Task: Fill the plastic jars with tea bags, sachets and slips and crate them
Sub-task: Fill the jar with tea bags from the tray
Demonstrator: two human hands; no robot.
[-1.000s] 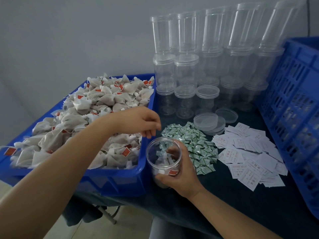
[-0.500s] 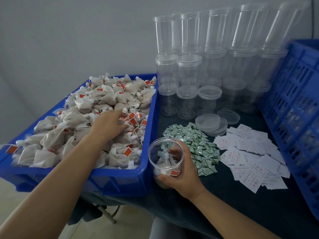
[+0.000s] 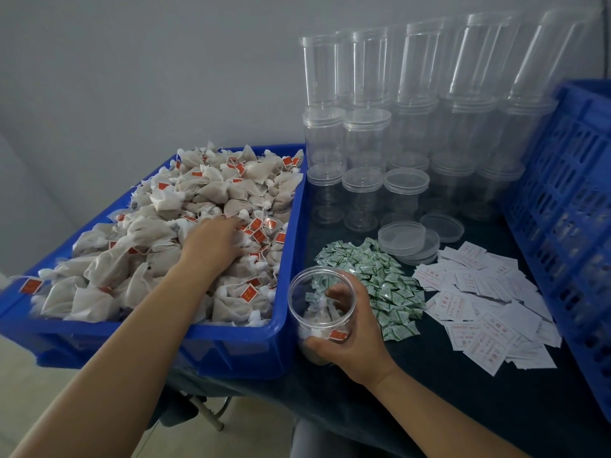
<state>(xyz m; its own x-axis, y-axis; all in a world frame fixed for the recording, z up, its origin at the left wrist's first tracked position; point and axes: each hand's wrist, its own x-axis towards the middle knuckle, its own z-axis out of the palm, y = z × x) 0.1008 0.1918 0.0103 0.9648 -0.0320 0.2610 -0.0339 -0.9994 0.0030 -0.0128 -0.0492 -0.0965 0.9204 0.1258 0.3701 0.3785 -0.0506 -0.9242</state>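
A clear plastic jar (image 3: 309, 314) stands open at the table's front edge, just right of the blue tray (image 3: 231, 343); a few tea bags lie at its bottom. My right hand (image 3: 352, 347) grips the jar from its right side. The tray is heaped with beige tea bags (image 3: 211, 188) with red tags. My left hand (image 3: 215, 241) is down in the middle of that heap, fingers curled into the bags. Green sachets (image 3: 386, 280) lie piled right of the jar, and white slips (image 3: 479, 304) are spread further right.
Stacks of empty clear jars (image 3: 363, 140) line the wall at the back. Loose lids (image 3: 401, 234) lie in front of them. A tall blue crate (image 3: 568, 193) stands along the right edge. A dark cloth covers the table.
My left hand left the jar's mouth, went left into the tray and now digs into the tea bags. The right hand and the jar stayed where they were.
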